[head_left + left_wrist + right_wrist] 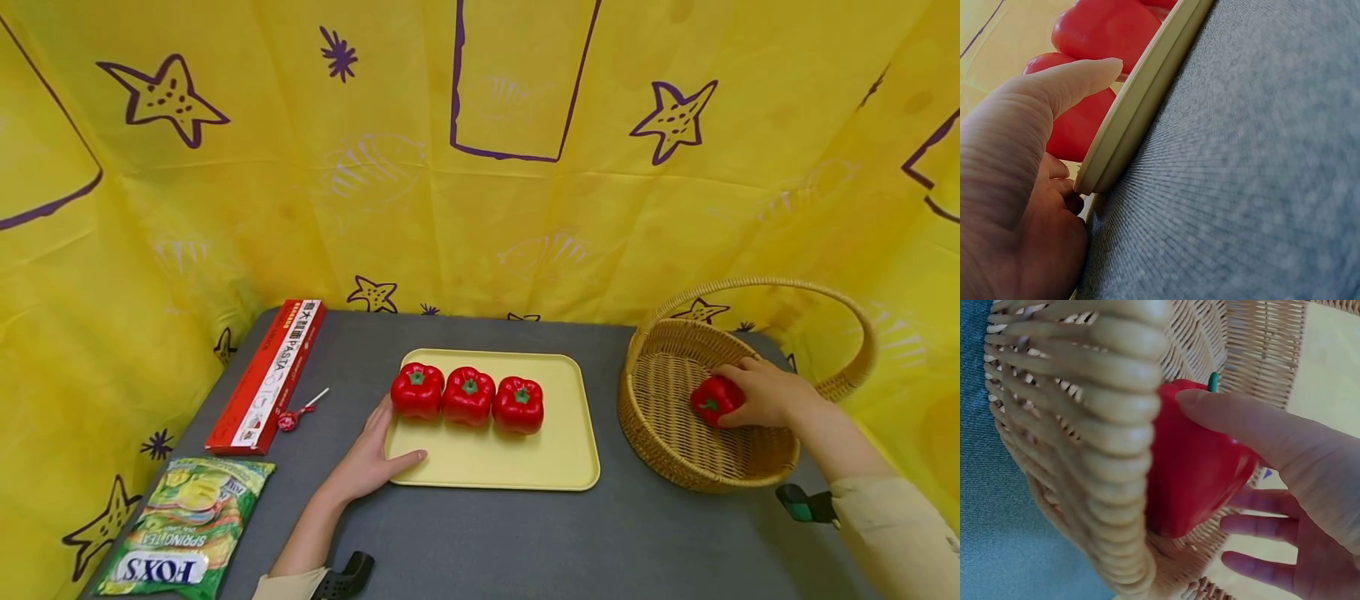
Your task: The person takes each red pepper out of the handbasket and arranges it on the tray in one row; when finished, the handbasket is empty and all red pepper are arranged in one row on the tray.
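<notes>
In the head view my right hand [765,392] reaches into a wicker basket [633,408] and holds a red bell pepper [708,398] with a green stem. The right wrist view shows the thumb lying on that pepper [1200,456] and the fingers on its far side, just inside the basket's rim [1125,437]. My left hand [367,462] rests against the left edge of a pale yellow tray [495,475], fingers along its side and thumb over the front corner. Three more red bell peppers [468,396] stand in a row on the tray.
On the left of the dark grey table [517,542] lie a red and white pasta box [266,379], a lollipop [288,419] and a green Fox's candy bag [187,525]. The basket's tall handle [765,283] arches over it. Yellow patterned cloth [420,233] hangs behind.
</notes>
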Demonstrator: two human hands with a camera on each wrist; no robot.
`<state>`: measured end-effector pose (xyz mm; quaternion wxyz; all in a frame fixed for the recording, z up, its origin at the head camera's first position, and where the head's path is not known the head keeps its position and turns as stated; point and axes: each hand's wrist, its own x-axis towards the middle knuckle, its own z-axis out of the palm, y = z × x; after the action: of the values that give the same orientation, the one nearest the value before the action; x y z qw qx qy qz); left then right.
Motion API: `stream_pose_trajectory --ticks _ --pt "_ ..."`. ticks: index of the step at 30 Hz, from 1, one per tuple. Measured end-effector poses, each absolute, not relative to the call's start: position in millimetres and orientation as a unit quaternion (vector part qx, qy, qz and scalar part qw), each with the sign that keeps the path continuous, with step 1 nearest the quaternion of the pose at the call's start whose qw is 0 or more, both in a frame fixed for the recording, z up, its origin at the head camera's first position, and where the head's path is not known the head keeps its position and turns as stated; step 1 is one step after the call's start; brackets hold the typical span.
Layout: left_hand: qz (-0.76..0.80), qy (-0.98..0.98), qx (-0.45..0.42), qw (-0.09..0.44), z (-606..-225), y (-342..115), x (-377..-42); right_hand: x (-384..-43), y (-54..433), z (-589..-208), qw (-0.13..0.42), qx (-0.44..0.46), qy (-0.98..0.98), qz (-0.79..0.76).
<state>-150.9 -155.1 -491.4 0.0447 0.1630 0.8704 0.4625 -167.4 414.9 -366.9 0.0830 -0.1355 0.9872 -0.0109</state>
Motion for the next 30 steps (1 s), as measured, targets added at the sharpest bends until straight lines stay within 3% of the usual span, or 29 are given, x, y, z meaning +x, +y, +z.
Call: stream_pose_trajectory --ticks 10,30 --pt "0.464 0.87 0.163 0.039 -491 -156 -150 -167 419 -372 0.084 -0.135 0.987 -0.018" --pt "0.463 0.871 0.162 0.038 -490 -154 -149 -148 418 -381 0.016 -0.13 0.987 -0.094"
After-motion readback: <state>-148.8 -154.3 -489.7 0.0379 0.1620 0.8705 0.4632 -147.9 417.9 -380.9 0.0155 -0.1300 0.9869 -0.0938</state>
